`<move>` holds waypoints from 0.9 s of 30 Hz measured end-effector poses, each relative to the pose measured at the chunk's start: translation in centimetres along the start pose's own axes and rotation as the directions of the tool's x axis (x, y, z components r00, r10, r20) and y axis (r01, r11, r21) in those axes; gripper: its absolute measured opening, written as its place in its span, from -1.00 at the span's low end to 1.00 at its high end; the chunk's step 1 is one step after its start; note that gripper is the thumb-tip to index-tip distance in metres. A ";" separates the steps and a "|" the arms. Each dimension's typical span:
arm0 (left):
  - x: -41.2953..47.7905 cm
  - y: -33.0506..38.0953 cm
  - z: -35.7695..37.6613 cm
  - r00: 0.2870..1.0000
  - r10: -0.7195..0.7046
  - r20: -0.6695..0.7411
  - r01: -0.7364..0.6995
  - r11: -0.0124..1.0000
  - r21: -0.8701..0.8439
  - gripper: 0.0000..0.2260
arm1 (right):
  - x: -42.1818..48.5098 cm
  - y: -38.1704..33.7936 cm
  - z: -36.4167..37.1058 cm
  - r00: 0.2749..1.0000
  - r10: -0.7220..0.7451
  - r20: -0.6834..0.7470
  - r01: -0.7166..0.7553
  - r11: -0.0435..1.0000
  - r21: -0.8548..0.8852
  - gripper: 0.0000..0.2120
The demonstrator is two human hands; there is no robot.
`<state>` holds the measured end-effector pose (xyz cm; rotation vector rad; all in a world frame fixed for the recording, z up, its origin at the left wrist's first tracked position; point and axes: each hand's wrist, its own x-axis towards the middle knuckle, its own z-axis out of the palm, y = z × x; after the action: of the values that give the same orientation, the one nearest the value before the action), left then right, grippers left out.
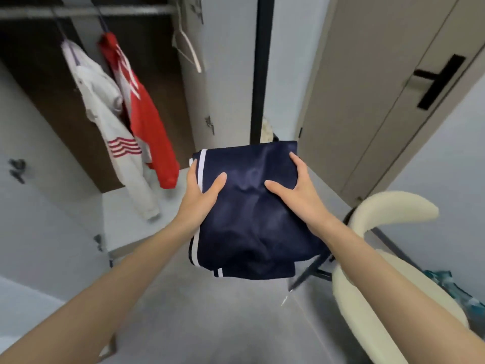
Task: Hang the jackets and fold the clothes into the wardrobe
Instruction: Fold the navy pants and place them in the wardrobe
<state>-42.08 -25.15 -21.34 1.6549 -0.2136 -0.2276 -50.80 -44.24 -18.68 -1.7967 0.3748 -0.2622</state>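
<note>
White jacket (105, 119) and red jacket (147, 122) hang from the rail (86, 10) at ten o'clock; the folded navy garment (249, 206), dead centre, is gripped at either side by left hand (202, 195) and right hand (299, 187), not yet placed on the wardrobe shelf (123, 227) at eight o'clock.

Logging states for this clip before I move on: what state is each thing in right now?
navy garment, folded, held in the air by both hands
left hand, grips its left edge, thumb on top
right hand, grips its right side, thumb on top
white jacket, hanging from the rail
red jacket, hanging beside it
hanger, hanging, bare
wardrobe, open
</note>
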 end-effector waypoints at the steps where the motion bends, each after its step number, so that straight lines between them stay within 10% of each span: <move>1: 0.2 0.6 -2.7 0.999 0.007 -0.037 -0.007 1.000 0.008 -0.30 | 0.6 -1.4 2.2 0.999 -0.014 0.033 0.014 1.000 0.006 -0.21; 13: 5.8 12.6 -26.3 0.965 0.170 -0.200 -0.168 0.985 0.026 -0.34 | 8.0 -19.7 20.8 0.967 -0.186 0.176 0.171 0.981 0.094 -0.24; 27: 19.3 27.2 -35.9 0.926 0.215 -0.312 -0.218 0.976 0.024 -0.29 | 22.5 -36.9 26.3 0.936 -0.266 0.231 0.235 0.960 0.150 -0.21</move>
<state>-13.79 1.38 8.68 1.6169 -0.1518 0.2020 -16.06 -21.06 9.92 -1.7318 -0.0506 -0.2282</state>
